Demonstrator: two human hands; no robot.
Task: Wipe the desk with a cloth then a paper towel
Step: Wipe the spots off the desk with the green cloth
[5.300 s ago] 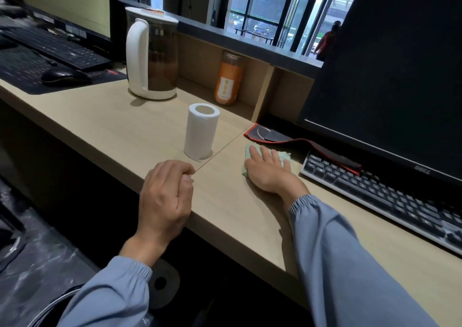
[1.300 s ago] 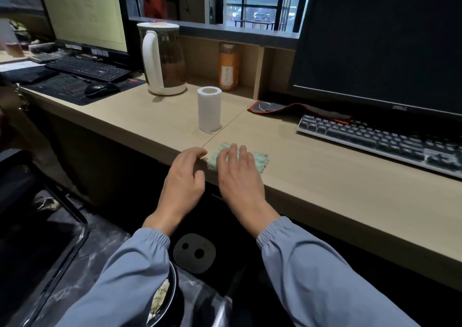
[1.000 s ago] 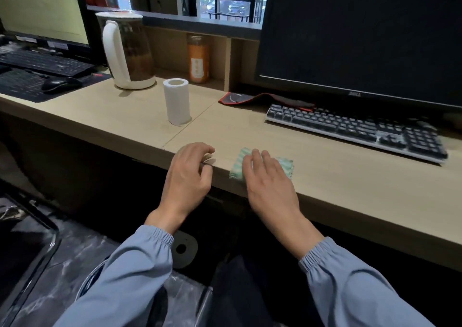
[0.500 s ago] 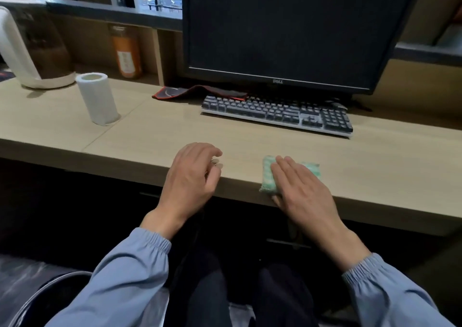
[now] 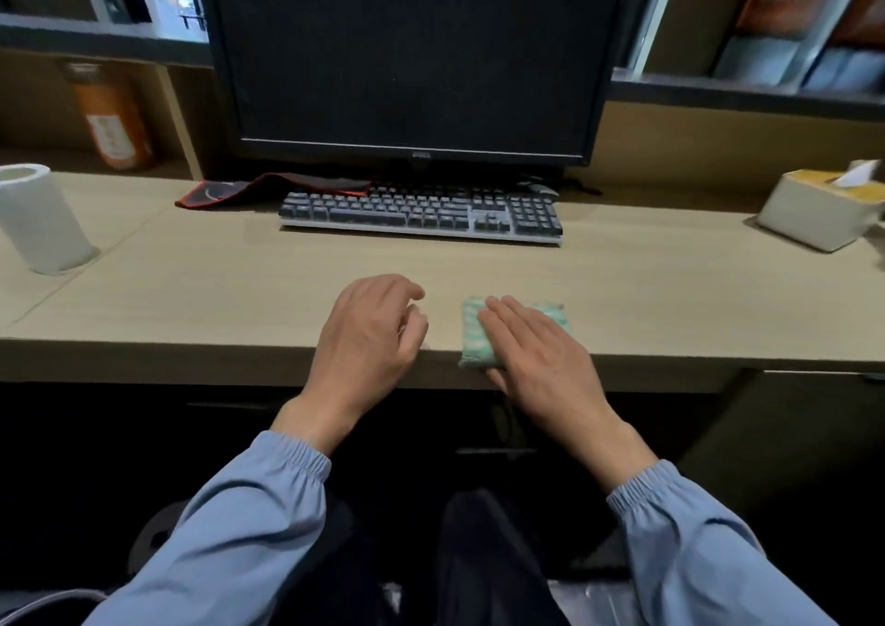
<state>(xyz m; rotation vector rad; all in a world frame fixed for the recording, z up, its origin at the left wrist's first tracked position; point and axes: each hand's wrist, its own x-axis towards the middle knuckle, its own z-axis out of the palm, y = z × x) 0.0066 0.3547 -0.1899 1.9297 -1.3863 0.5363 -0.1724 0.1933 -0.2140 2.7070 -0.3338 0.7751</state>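
The pale wooden desk [image 5: 670, 290] bears an upright paper towel roll [image 5: 40, 218] at the far left, a rumpled red-edged mat [image 5: 268, 189] just beside the grey keyboard [image 5: 421, 213] before the monitor [image 5: 412, 60], a tissue box [image 5: 819, 213] at the far right, and a folded green cloth [image 5: 471, 333] at its front edge.

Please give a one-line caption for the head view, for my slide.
Right hand presses a green cloth on the desk edge, left hand rests beside it, paper towel roll stands far left.
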